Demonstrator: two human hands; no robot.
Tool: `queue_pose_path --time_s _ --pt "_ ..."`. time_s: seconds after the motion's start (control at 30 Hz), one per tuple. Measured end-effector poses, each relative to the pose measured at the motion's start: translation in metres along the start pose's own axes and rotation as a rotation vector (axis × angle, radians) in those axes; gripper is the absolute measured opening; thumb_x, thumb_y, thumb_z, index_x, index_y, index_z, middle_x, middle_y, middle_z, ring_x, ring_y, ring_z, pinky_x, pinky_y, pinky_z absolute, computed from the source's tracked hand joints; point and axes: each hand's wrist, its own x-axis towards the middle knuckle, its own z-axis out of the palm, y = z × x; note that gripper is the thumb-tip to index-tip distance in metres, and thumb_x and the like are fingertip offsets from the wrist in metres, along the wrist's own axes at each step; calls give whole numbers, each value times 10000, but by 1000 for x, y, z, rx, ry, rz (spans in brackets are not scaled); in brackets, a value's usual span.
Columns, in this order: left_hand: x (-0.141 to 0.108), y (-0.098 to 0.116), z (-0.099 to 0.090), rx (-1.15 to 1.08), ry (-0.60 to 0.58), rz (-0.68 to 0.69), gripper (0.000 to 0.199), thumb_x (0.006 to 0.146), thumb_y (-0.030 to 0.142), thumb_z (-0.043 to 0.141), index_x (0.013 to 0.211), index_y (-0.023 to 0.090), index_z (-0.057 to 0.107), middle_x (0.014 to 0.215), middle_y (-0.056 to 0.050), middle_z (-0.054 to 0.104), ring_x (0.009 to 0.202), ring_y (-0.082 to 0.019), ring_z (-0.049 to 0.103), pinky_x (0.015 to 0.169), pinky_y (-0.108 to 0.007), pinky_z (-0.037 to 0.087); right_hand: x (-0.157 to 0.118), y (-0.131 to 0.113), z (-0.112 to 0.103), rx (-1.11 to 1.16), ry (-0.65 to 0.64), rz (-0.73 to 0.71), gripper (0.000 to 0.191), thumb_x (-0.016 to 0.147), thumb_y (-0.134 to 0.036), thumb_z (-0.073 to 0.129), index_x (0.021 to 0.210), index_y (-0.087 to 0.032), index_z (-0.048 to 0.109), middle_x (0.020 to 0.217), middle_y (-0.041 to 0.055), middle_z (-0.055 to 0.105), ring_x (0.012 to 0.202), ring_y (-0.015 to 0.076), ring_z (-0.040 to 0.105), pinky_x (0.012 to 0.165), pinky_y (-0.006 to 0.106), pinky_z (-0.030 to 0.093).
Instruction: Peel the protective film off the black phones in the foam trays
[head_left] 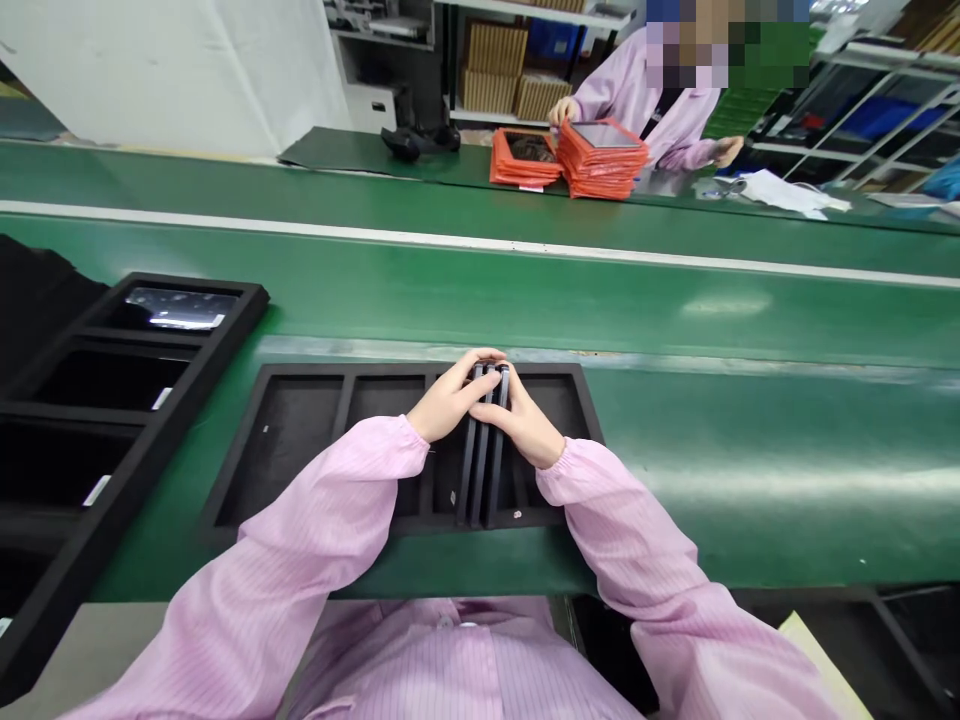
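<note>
A small stack of thin black slabs (480, 470), like phones or tablet screens, stands on edge over a black foam tray (345, 420). My left hand (452, 395) wraps the far end of the stack from the left. From the right, my right hand (527, 422) closes on the same end, its thumb across the slabs' upper edges. The two hands meet at the far end. The tray has several rectangular compartments. A small white scrap (517, 514) lies on its near rim, and my forearms cover parts of it.
Another black foam tray (202, 385) at left holds dark glossy panels with white labels. A white strip (375, 232) runs along the green bench (735, 420). Across it, a co-worker (626, 75) has a hand on stacked orange-red pouches (602, 165). Shelves stand behind.
</note>
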Motion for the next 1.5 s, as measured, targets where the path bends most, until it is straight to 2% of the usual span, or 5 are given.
queue_pose_path --time_s 0.23,0.53,0.8,1.13,1.5 --pt "-6 -28 -16 -168 -78 29 497 851 416 470 1316 251 420 1269 -73 568 1229 -270 531 1115 -510 367 -3 -1 -16 80 -209 110 879 762 -359 608 1514 -299 156 1540 67 340 1340 245 461 1075 444 444" --pt "-6 -10 -30 -187 -219 46 480 757 271 544 1237 272 575 1290 -37 605 1239 -302 527 1087 -486 398 -8 -2 -15 146 -220 51 950 724 -231 578 1561 -287 132 1490 24 443 1400 221 401 1143 413 379" --pt "-13 9 -32 -211 -298 22 581 732 196 625 1302 281 548 1367 -47 552 1289 -295 500 1022 -402 473 -14 -3 -10 256 -151 50 787 790 -295 500 1539 -295 259 1461 13 478 1340 247 469 1163 462 335" --pt "-16 13 -28 -132 -252 86 561 752 177 593 1298 302 562 1368 -40 544 1268 -263 518 1026 -399 480 -14 -1 -9 159 -161 -106 645 881 -361 550 1472 -277 305 1550 30 353 1428 243 358 1202 456 274" --pt "-15 17 -17 -138 -183 135 535 746 151 559 1270 259 576 1333 -47 577 1239 -253 541 997 -368 484 -15 -1 -7 35 -99 -192 516 919 -471 522 1346 -244 340 1359 85 483 1274 243 497 1082 457 418"
